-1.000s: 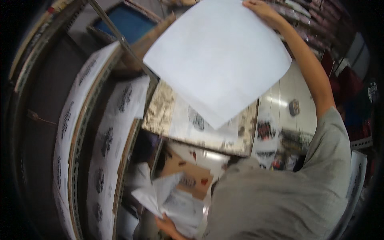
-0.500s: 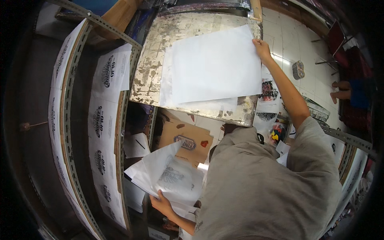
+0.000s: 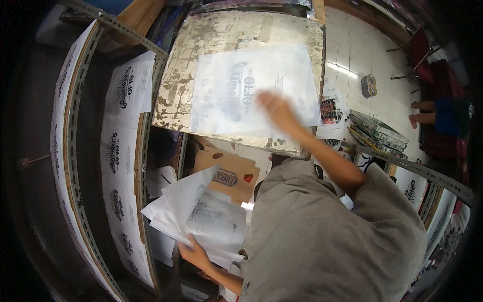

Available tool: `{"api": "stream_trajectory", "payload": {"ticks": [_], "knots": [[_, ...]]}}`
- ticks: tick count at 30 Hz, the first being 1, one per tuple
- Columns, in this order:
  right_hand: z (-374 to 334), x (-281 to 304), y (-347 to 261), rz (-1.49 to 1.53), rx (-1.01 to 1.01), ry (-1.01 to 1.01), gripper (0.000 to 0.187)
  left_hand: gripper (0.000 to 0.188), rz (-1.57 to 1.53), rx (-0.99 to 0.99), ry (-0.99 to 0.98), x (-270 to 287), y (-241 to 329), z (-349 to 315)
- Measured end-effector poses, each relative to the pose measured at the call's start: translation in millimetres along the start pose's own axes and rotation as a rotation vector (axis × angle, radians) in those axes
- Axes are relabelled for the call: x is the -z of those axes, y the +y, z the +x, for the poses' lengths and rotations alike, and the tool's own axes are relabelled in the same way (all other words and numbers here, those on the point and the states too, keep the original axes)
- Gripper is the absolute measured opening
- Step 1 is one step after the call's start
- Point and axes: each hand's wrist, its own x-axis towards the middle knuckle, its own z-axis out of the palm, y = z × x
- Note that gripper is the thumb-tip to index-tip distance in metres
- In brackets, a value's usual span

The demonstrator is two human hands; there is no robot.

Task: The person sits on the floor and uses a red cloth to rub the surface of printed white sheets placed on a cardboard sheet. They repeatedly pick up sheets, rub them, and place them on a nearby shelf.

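My left hand [image 3: 195,255] is closed on the lower left edge of a stack of thin white sheets [image 3: 214,226], held low beside my body. One top corner of the stack stands up, and a dark print shows through. On the stained worktable [image 3: 216,32] lies a thin translucent sheet [image 3: 297,75], with dark lettering and a ray design visible in or through it. Over the middle of that sheet is my right hand [image 3: 274,108], smeared by motion. Its fingers are unclear, and I cannot tell whether it touches the sheet.
To the left, long shelves carry a row of printed white sheets [image 3: 121,90]. A printed cardboard box [image 3: 226,173] lies below the table. At right are stacked frames [image 3: 380,131], a patterned tin [image 3: 369,85] on the tiled floor, and another person's legs [image 3: 422,113].
My right hand has left the sheet's far right corner and moved left and nearer, over its middle. Lettering now shows on the table sheet, which looked blank before. My left hand keeps its stack.
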Motion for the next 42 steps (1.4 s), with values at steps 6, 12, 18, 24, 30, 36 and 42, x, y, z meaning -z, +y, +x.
{"api": "stream_trajectory", "payload": {"ticks": [6,12,18,24,30,36,42], "knots": [[-134,-158,-18,0.061,0.192,-0.869,0.074,0.029,0.010,-0.039,-0.006,-44,47,7],[-154,-178,-24,0.071,-0.146,-0.871,0.070,0.029,-0.021,0.074,-0.117,-98,73,-28],[-142,-187,52,-0.078,0.064,-0.589,0.036,0.033,-0.078,-0.017,-0.198,-123,76,-53],[-119,-193,23,-0.268,0.171,-0.623,0.036,0.040,-0.336,-0.104,-0.064,-108,76,-56],[-59,-178,-84,-0.171,0.266,-0.841,0.041,0.030,-0.708,-0.039,0.208,-68,65,-59],[-61,-49,-218,0.379,0.309,-0.655,0.034,0.020,-0.913,0.175,0.431,-39,26,-72],[12,48,-113,0.705,0.102,-0.260,0.042,0.023,-0.969,0.251,0.297,-63,17,-61]]}}
